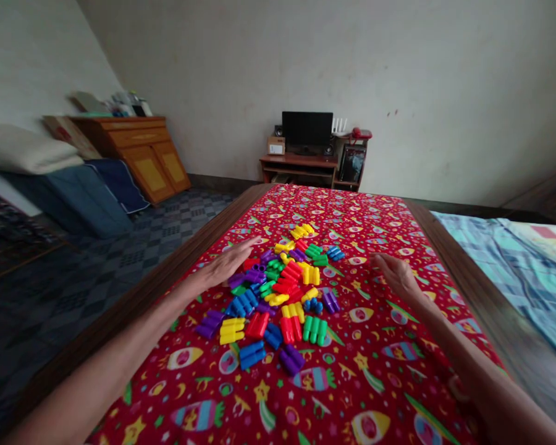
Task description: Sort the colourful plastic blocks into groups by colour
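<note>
A heap of plastic building pieces [282, 290] in red, yellow, green, blue and purple lies on a red patterned cloth [352, 383] that covers a table. My left hand [229, 262] lies flat on the cloth at the heap's left edge, fingers stretched out toward the pieces. On the right of the heap, my right hand [396, 275] rests on the cloth a short way off, fingers extended and holding nothing. Both forearms reach in from the bottom corners.
The table's wooden edge [167, 272] shows along both long sides. A bed with a blue checked sheet [514, 259] is at the right. A wooden cabinet [141, 154] and folded bedding stand at the left, a desk with a monitor [307, 131] at the far wall.
</note>
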Action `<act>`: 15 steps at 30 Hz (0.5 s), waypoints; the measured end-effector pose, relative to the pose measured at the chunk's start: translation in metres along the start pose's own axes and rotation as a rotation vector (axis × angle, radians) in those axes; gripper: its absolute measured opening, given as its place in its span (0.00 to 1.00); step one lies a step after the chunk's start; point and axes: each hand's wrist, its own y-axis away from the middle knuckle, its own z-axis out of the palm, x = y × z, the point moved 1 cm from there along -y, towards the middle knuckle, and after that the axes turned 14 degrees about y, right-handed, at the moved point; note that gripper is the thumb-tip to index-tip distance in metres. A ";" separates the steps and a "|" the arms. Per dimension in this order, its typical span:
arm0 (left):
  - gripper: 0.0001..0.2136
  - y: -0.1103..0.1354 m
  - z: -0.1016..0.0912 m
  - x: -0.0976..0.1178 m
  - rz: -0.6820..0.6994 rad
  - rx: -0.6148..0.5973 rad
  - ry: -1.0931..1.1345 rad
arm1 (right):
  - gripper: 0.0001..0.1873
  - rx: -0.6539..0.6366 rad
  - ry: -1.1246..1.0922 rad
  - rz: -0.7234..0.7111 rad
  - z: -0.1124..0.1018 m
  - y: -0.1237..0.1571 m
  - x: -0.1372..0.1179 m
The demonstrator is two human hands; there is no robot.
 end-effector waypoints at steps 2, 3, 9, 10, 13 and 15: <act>0.36 0.051 -0.003 -0.011 -0.042 -0.089 -0.049 | 0.28 0.016 -0.057 0.130 -0.004 0.007 0.020; 0.40 0.076 -0.001 -0.015 -0.047 -0.106 -0.062 | 0.29 0.020 -0.096 0.185 -0.004 0.009 0.027; 0.64 0.145 0.046 -0.012 -0.005 -0.116 -0.224 | 0.24 0.068 0.103 0.156 0.007 0.007 0.032; 0.66 0.142 0.055 -0.007 0.013 -0.127 -0.231 | 0.23 0.070 0.141 0.128 0.007 0.007 0.030; 0.68 0.118 0.076 0.005 0.057 -0.099 -0.213 | 0.23 0.086 0.170 0.068 0.006 0.008 0.027; 0.65 0.098 0.087 0.011 0.094 -0.105 -0.200 | 0.22 0.092 0.170 0.038 0.005 0.010 0.026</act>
